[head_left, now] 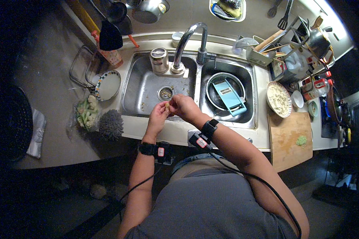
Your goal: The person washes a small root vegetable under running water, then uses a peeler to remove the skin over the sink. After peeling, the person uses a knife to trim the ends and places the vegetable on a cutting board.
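Observation:
Over the front edge of the left basin of a steel double sink (pixel 143 89), my left hand (pixel 159 115) pinches a small yellowish-brown piece of food (pixel 167 106), perhaps ginger. My right hand (pixel 182 104) meets it from the right, fingertips at the piece; whether they grip it too is hidden. Just beyond my hands lies the drain strainer (pixel 165 93) with scraps in it, and more bits are scattered on the basin floor. In the right basin a turquoise grater (pixel 229 97) rests across a round metal pan (pixel 210 89).
A chrome faucet (pixel 191 30) arches over the sink beside a metal canister (pixel 159 61). To the left are bagged cauliflower (pixel 88 115) and a grey scrubber-like bundle (pixel 111 124). On the right, a bowl of pale chunks (pixel 278 100) adjoins a wooden cutting board (pixel 287 143) bearing chopped green bits (pixel 301 140).

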Demonstrator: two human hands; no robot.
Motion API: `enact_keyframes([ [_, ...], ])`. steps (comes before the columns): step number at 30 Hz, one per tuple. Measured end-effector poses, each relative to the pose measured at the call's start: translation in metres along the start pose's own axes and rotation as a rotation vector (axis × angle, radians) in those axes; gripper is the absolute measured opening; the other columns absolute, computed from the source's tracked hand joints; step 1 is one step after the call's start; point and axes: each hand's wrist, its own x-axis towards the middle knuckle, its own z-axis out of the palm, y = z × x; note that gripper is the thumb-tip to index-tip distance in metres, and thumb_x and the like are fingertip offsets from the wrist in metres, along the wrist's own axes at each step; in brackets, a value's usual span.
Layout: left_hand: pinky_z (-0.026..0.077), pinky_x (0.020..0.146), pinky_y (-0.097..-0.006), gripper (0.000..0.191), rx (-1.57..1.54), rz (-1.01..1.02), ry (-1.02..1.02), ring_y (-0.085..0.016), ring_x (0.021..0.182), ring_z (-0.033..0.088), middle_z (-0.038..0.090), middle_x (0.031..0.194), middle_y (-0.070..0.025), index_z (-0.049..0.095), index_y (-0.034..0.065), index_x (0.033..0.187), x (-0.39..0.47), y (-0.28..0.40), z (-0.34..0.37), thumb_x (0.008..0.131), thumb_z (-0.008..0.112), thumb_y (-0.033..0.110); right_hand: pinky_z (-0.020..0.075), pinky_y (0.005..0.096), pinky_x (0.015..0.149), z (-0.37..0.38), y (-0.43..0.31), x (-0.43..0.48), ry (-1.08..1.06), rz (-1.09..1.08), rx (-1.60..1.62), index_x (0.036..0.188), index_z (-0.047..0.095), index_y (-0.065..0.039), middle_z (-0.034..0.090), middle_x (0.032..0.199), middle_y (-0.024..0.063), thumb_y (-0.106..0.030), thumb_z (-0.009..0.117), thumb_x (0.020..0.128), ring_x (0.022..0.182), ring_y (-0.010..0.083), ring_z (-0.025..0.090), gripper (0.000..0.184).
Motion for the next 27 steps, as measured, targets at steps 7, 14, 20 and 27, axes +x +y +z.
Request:
enact_keyframes([
  [7,0.047,0.084,-0.0287,0.033,-0.008,-0.052,-0.008,-0.015,0.092,0.056,0.055,0.106,-0.0078,0.041,-0.0004,0.119,-0.002,0.002,0.008,0.090,0.049,0.012,0.0460,0.0429,0.063,0.001,0.008,-0.001,-0.005,0.087,-0.145,0.080,0.053,-0.004,0.058,0.080,0.0181,-0.016,0.062,0.072,0.075,0.0368,0.058,0.017],
  [14,0.046,0.084,-0.0289,0.032,-0.194,-0.072,0.009,-0.014,0.089,0.056,0.055,0.107,-0.0063,0.040,0.0005,0.121,-0.006,0.015,0.009,0.093,0.042,0.015,0.0471,0.0366,0.068,0.000,0.013,-0.001,0.013,0.134,0.254,0.087,0.061,-0.001,0.061,0.082,0.0173,-0.013,0.062,0.074,0.076,0.0316,0.060,0.018],
  [20,0.047,0.084,-0.0326,0.034,-0.140,-0.090,-0.006,-0.014,0.084,0.055,0.053,0.111,-0.0083,0.038,0.0009,0.125,-0.002,0.011,0.007,0.093,0.038,0.012,0.0477,0.0346,0.065,0.003,0.014,0.001,0.013,0.108,0.178,0.085,0.065,-0.003,0.062,0.076,0.0153,-0.014,0.064,0.073,0.070,0.0295,0.060,0.017],
  [27,0.046,0.084,-0.0338,0.039,-0.638,-0.154,-0.074,-0.016,0.082,0.054,0.052,0.112,-0.0168,0.038,0.0003,0.125,0.007,0.007,-0.012,0.088,0.042,0.010,0.0441,0.0376,0.084,0.002,0.057,0.020,-0.010,-0.059,-0.246,0.104,0.062,-0.010,0.056,0.113,0.0163,-0.006,0.057,0.073,0.103,0.0276,0.053,0.032],
])
